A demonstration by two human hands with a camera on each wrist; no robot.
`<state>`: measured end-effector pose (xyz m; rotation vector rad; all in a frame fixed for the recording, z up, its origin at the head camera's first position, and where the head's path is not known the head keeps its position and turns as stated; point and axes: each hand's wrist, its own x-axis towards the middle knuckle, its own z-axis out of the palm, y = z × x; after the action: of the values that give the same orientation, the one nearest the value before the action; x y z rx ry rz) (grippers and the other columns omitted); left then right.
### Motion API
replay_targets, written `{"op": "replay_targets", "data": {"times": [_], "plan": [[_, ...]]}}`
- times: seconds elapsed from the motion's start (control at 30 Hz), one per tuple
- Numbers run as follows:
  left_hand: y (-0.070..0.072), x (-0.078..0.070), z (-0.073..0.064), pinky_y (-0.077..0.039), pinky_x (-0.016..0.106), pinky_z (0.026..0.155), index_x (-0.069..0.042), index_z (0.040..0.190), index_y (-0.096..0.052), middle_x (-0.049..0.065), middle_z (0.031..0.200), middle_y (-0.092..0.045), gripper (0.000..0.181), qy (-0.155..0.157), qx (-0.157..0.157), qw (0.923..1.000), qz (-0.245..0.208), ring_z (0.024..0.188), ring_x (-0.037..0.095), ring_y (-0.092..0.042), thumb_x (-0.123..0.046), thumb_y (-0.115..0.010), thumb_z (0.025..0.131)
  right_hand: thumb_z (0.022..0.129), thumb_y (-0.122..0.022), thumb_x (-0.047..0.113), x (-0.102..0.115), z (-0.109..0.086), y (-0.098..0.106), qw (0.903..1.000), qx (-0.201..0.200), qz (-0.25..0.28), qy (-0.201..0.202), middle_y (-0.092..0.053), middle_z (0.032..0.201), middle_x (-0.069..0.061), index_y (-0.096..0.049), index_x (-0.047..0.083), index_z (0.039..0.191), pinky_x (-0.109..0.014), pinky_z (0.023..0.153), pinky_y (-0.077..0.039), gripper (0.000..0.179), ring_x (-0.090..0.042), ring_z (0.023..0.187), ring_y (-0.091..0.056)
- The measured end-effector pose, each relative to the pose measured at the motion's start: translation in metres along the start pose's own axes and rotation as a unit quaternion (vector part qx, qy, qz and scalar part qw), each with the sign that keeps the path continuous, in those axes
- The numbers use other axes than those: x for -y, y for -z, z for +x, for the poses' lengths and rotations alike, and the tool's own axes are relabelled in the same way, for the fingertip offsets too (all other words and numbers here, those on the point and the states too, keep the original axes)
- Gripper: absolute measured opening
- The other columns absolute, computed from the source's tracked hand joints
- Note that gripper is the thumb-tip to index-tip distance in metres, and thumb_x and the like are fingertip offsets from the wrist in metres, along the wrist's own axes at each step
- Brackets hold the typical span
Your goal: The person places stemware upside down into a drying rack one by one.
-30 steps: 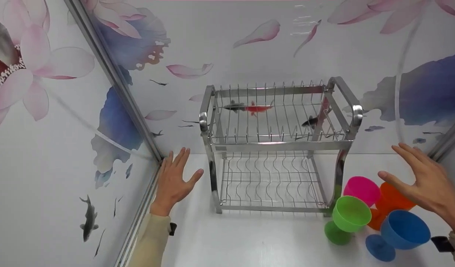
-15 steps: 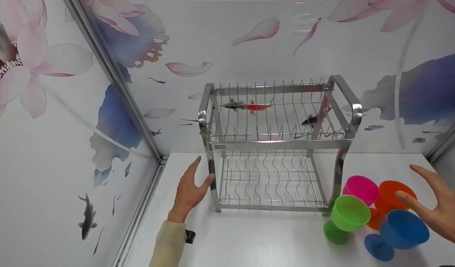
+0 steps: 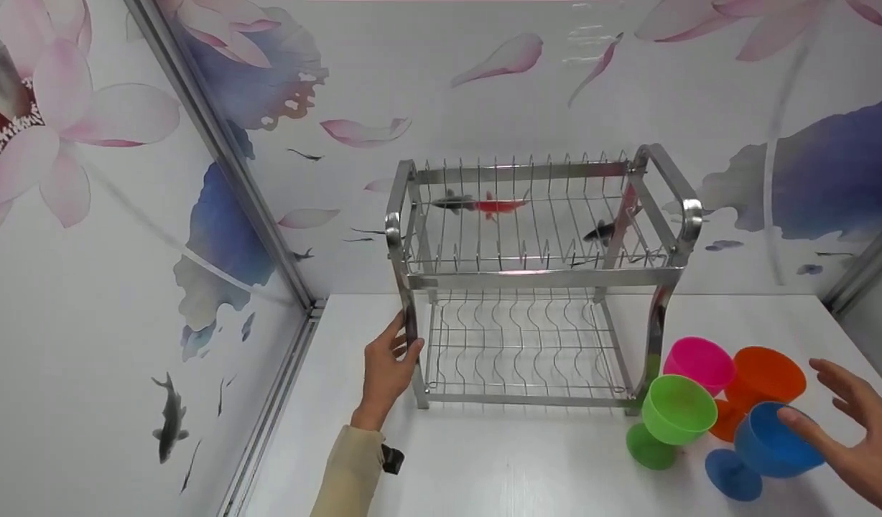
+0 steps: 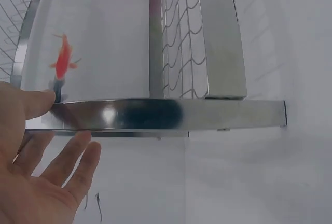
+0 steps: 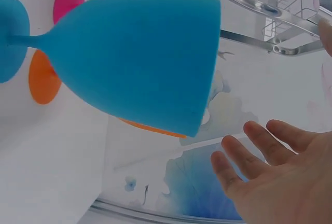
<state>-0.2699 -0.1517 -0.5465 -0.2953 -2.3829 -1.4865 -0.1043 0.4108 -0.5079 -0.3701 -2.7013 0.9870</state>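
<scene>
A two-tier metal dish rack (image 3: 541,278) stands upright against the back wall. My left hand (image 3: 385,373) holds its left front post, thumb on one side and fingers curled behind. The left wrist view shows the post (image 4: 155,114) between thumb and fingers. On the right, my right hand (image 3: 861,445), fingers spread, is beside a blue goblet (image 3: 771,449) and overlaps its rim in the head view. From the right wrist, a gap shows between the goblet's cup (image 5: 140,60) and the fingertips. Grouped with it are green (image 3: 678,415), pink (image 3: 699,365) and orange (image 3: 766,377) goblets.
The goblets stand close to the rack's right front post (image 3: 656,337). Printed wall panels (image 3: 527,93) rise behind and on the left, joined by a metal corner strip (image 3: 218,143). White tabletop (image 3: 498,467) shows in front of the rack.
My left hand has moved right from beside the wall and taken hold of the rack's left post. My right hand has come down and toward me, beside the blue goblet.
</scene>
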Motion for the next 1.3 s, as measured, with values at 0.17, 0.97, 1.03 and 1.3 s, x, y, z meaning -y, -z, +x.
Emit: {"op": "replay_targets", "data": {"times": [0.17,0.97,1.03,1.3], "plan": [[-0.003,0.0,-0.001,-0.066,0.027,0.082,0.0,0.157,-0.049,0.027,0.149,-0.06,0.064,0.016,-0.007,0.997,-0.075,0.111,0.04,-0.076,0.001,-0.074,0.098,0.103,-0.07,0.033,-0.01,-0.012,-0.01,0.9984,-0.02,0.04,-0.034,-0.015,0.17,-0.039,-0.014,-0.005,0.167,-0.084,0.114,-0.026,0.093,-0.068,0.148,-0.024],[-0.01,-0.005,-0.006,-0.067,0.028,0.078,0.001,0.149,-0.059,0.025,0.132,-0.072,0.054,0.052,-0.034,0.9964,-0.058,0.1,0.036,-0.08,0.001,-0.075,0.098,0.081,-0.09,0.054,-0.08,-0.036,-0.08,0.9412,0.031,0.162,-0.295,-0.018,0.17,-0.037,-0.001,0.0,0.169,-0.076,0.114,-0.035,0.137,-0.064,0.146,-0.031],[-0.011,-0.006,-0.006,-0.067,0.027,0.079,0.0,0.15,-0.059,0.024,0.132,-0.072,0.054,0.051,-0.03,0.9969,-0.051,0.101,0.036,-0.08,0.0,-0.074,0.098,0.081,-0.091,0.055,-0.082,-0.036,-0.085,0.9368,0.032,0.169,-0.305,-0.02,0.169,-0.036,-0.002,0.001,0.17,-0.075,0.113,-0.037,0.136,-0.063,0.143,-0.033],[-0.007,-0.003,-0.007,-0.066,0.027,0.081,0.001,0.149,-0.059,0.024,0.131,-0.073,0.053,0.049,-0.038,0.9971,-0.044,0.101,0.036,-0.08,0.0,-0.074,0.098,0.081,-0.091,0.054,-0.085,-0.035,-0.098,0.9243,0.022,0.193,-0.328,-0.021,0.17,-0.035,-0.005,0.003,0.17,-0.078,0.112,-0.037,0.134,-0.064,0.141,-0.034]]}}
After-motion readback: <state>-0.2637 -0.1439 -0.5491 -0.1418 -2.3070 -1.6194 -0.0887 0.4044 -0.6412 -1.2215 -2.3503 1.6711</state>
